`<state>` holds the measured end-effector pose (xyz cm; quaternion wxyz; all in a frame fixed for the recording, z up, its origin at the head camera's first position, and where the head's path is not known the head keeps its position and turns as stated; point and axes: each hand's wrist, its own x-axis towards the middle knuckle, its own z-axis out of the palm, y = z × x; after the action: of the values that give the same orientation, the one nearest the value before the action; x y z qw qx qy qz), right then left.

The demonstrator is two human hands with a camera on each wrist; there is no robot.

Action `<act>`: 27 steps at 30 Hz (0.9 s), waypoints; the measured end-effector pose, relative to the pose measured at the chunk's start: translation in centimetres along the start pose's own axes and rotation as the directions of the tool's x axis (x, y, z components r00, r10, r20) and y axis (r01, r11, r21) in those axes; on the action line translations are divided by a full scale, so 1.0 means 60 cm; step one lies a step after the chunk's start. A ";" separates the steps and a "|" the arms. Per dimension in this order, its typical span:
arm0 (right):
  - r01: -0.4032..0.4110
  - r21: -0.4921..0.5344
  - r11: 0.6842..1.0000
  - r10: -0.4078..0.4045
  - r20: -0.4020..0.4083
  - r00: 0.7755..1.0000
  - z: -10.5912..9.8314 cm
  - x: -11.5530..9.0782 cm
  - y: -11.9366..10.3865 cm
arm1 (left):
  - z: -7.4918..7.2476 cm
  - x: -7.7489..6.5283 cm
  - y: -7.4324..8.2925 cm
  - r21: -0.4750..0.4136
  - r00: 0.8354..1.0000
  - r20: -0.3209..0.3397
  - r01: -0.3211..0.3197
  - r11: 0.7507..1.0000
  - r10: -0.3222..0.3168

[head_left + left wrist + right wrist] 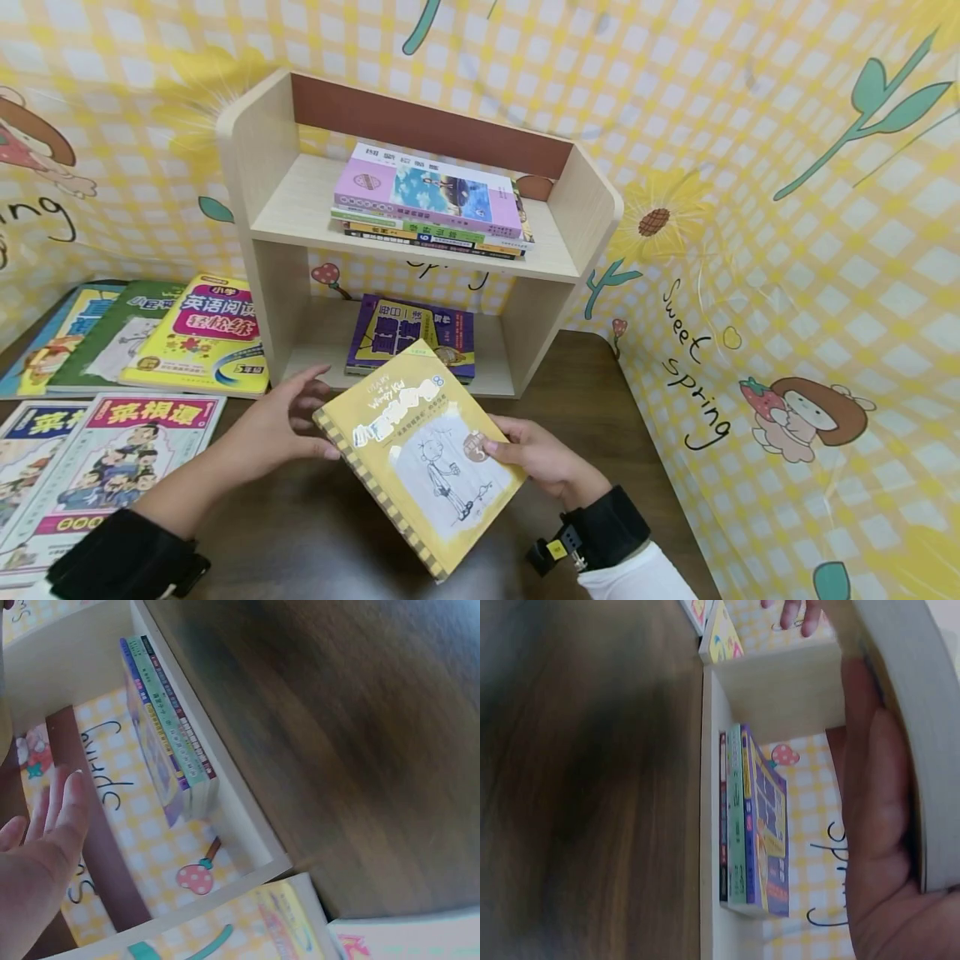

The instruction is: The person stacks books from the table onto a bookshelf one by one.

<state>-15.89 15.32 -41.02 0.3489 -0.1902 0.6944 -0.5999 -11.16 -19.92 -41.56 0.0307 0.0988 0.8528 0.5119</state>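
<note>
A yellow Diary of a Wimpy Kid book (420, 450) is held tilted above the table, its cover facing up. My right hand (551, 462) grips its right edge, thumb on the cover and fingers underneath. In the right wrist view the book's page block (930, 742) lies against that hand. Close to the spine side is my left hand (270, 425), fingers apart and holding nothing; whether its thumb touches the spine I cannot tell. Behind the book, a short stack of books topped by a purple one (408, 333) lies on the lower shelf, partly covered.
A small wooden bookshelf (273, 292) stands on the dark table (300, 533). Its upper shelf holds a book stack with a pink-purple cover (367, 182) on top. On the left lie a yellow English workbook (202, 342), a green book (105, 350) and comic-style books (127, 467).
</note>
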 end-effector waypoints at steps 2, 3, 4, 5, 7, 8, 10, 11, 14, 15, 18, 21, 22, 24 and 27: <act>-0.004 -0.003 1.000 0.004 0.044 0.999 -0.008 -0.001 -0.004 | 0.001 -0.002 0.003 0.035 0.998 0.028 -0.051 0.998 0.050; -0.004 -0.005 1.000 0.004 0.069 0.998 -0.012 -0.001 -0.005 | 0.001 -0.004 0.004 0.030 0.996 0.050 -0.078 0.996 0.077; -0.002 -0.001 1.000 0.002 0.094 0.996 -0.014 -0.001 -0.007 | 0.003 -0.005 0.005 0.023 0.992 0.073 -0.102 0.995 0.100; -0.001 -0.001 1.000 0.001 0.116 0.993 -0.017 0.000 -0.009 | 0.004 -0.006 0.006 0.011 0.988 0.096 -0.120 0.993 0.118; 0.005 -0.005 1.000 -0.005 0.155 0.988 -0.022 0.001 -0.011 | 0.006 -0.008 0.007 -0.039 0.978 0.142 -0.151 0.988 0.155; 0.010 -0.010 1.000 -0.009 0.170 0.985 -0.024 0.002 -0.012 | 0.006 -0.010 0.007 -0.070 0.972 0.162 -0.161 0.984 0.171; 0.021 -0.012 1.000 -0.018 0.191 0.981 -0.027 0.004 -0.012 | 0.007 -0.012 0.009 -0.103 0.963 0.189 -0.172 0.980 0.190; 0.024 -0.015 1.000 -0.020 0.198 0.980 -0.028 0.005 -0.012 | 0.007 -0.013 0.009 -0.118 0.959 0.200 -0.178 0.977 0.199; 0.032 -0.011 0.999 -0.029 0.213 0.977 -0.030 0.008 -0.011 | 0.008 -0.015 0.010 -0.125 0.952 0.220 -0.187 0.974 0.211; 0.033 -0.009 0.999 -0.030 0.215 0.976 -0.030 0.009 -0.012 | 0.009 -0.015 0.010 -0.124 0.952 0.228 -0.181 0.976 0.206; 0.030 -0.008 1.000 -0.027 0.220 0.975 -0.028 0.010 -0.016 | 0.013 -0.014 0.008 -0.169 0.945 0.260 -0.160 0.972 0.201; 0.028 -0.003 1.000 -0.027 0.222 0.975 -0.027 0.013 -0.019 | 0.018 -0.014 0.009 -0.235 0.937 0.287 -0.131 0.963 0.198; 0.025 -0.001 1.000 -0.024 0.223 0.974 -0.027 0.014 -0.020 | 0.020 -0.014 0.009 -0.261 0.933 0.291 -0.136 0.956 0.212; 0.026 0.000 1.000 -0.025 0.220 0.975 -0.027 0.016 -0.019 | 0.024 -0.014 0.012 -0.284 0.933 0.282 -0.142 0.948 0.224; 0.027 0.001 1.000 -0.027 0.206 0.978 -0.029 0.019 -0.016 | 0.029 -0.015 0.013 -0.261 0.944 0.241 -0.159 0.952 0.224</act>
<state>-18.07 15.55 -40.33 0.4106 -0.2609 0.6525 -0.5810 -9.90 -18.22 -41.73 0.1069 0.2456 0.7596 0.5927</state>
